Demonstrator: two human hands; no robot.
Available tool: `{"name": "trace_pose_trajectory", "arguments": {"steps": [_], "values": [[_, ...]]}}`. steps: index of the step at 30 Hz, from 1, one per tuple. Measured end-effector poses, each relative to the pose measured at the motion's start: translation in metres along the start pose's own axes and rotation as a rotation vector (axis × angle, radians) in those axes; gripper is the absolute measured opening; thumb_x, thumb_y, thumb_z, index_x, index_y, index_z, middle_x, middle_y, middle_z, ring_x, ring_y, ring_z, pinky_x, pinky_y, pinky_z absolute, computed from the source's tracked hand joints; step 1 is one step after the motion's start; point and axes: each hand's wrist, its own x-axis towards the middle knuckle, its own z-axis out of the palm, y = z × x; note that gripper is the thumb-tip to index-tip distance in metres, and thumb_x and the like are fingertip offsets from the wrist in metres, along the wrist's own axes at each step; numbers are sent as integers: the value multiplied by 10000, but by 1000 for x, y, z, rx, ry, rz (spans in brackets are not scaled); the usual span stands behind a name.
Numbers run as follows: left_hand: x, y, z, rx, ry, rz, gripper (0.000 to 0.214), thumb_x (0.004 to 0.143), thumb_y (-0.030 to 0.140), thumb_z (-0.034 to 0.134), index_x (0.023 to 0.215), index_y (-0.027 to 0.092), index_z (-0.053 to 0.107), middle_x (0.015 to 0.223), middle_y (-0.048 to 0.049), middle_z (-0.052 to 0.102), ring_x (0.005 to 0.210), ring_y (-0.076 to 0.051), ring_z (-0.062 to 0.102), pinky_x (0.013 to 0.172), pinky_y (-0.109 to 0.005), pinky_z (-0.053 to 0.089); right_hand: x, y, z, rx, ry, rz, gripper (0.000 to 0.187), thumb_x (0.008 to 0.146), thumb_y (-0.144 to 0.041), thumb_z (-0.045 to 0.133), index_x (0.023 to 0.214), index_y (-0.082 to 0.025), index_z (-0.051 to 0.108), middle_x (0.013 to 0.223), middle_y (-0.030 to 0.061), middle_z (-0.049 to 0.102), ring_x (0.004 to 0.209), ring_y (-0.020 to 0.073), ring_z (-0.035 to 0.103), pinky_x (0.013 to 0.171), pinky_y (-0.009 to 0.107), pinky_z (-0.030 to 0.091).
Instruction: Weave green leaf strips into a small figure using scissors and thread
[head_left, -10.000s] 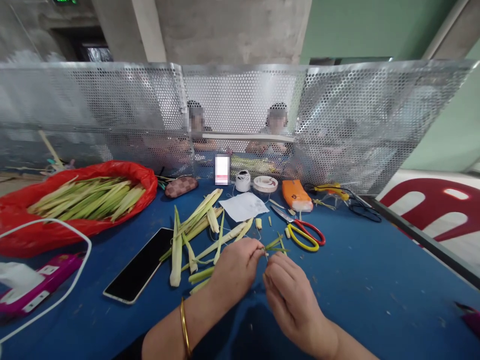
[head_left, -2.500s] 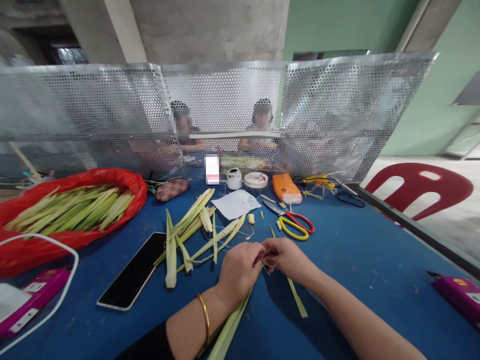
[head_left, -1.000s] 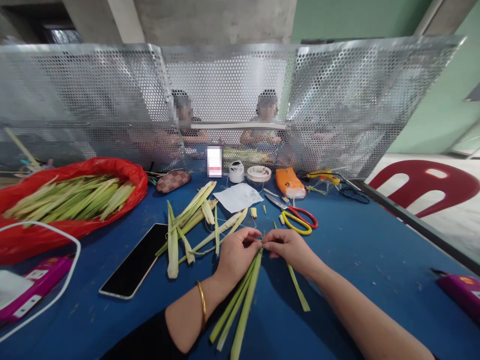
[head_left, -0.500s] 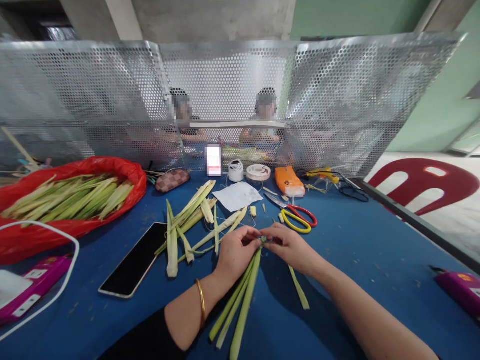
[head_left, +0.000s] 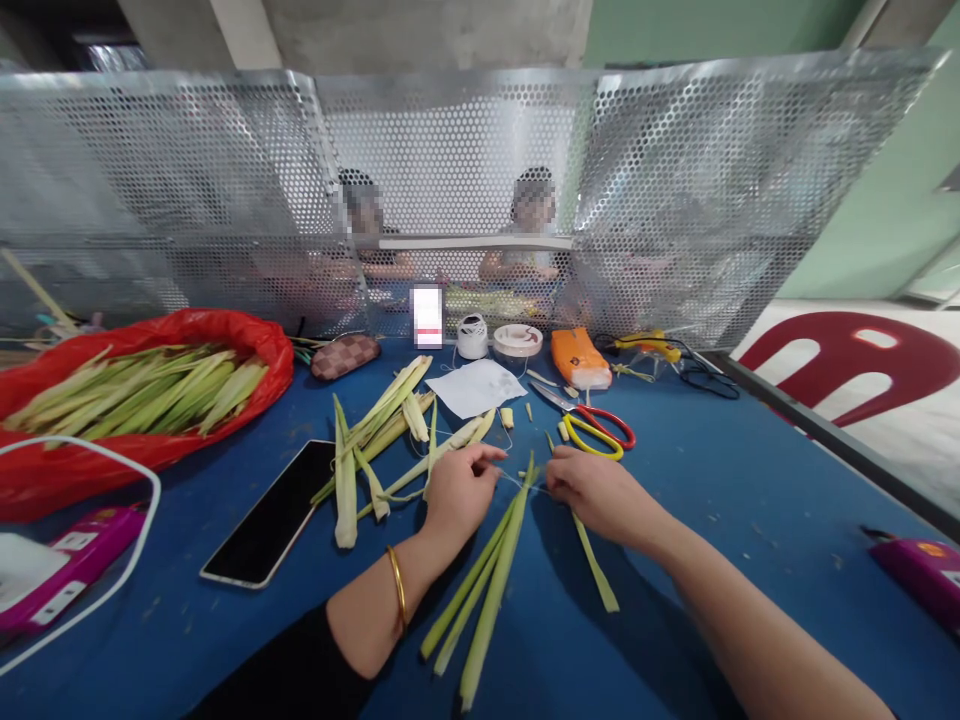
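Holds a fine white thread with both hands: pinches one length in the left hand, thumb and forefinger drawn close, and grips the other in the right hand, fingers curled narrow. Runs the thread across the far end of a bundle of green husk strips, between the hands on the blue tabletop; cannot tell whether looped around or only crossing. Has the bundle gathered at its far end and fanned apart at its near end. Has a single husk strip reaching out from under the right hand toward the near side. Wears a gold bangle on the left wrist. Has loose husk strips to the left, touching a smartphone, and farther left a red plastic bag full of more. Has scissors just beyond the right hand, and farther off a paper sheet, a thread spool and an orange tissue pack. Faces a perforated metal screen.
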Motion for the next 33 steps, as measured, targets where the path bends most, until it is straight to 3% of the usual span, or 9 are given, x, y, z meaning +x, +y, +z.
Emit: {"name": "trace_pose_trajectory", "arguments": {"steps": [4,9,12,15,19,25,33], "values": [[2,-1,-3,66,6,-8,222,711,160,609,866,224,754,651,4,678,614,-156,590,589,-259,418,-1,0,-5,72,4,18,201,769,-33,498,663,-194,555,771,3,526,653,128,491,580,241,300],[-1,2,1,-342,-103,-95,179,770,326,590,793,171,676,699,-29,659,670,-160,610,566,-241,453,2,-3,1,300,6,8,155,802,-89,480,699,-197,525,760,-8,521,655,124,494,600,232,350],[-3,5,4,-555,-211,-142,223,797,387,563,789,166,596,685,-4,612,577,-107,550,477,-191,384,4,-4,6,443,-15,76,116,812,-169,503,700,-198,516,716,-13,534,626,130,505,583,242,358],[-4,7,5,-628,-311,-160,213,831,394,509,786,186,500,638,23,598,466,-74,483,426,-180,307,5,-4,10,569,-32,163,121,811,-236,513,695,-200,512,638,-21,532,595,137,502,569,253,355],[-2,4,7,-499,-283,-89,178,839,355,498,766,196,468,542,60,533,446,-75,456,474,-191,355,6,-7,11,723,-27,201,156,807,-311,527,699,-200,514,604,-20,553,587,134,510,579,258,361],[-1,-2,8,-421,-304,-53,167,860,357,456,785,208,464,531,69,501,458,-99,438,484,-216,353,10,-18,22,1194,21,207,255,811,-447,549,771,-201,495,701,-7,604,607,130,592,566,247,399],[-3,3,4,38,-247,185,149,853,219,457,708,208,493,570,38,536,559,-131,500,573,-254,332,10,-16,33,906,25,116,205,843,-273,519,664,-213,439,528,-70,477,487,97,457,517,234,343]]}}
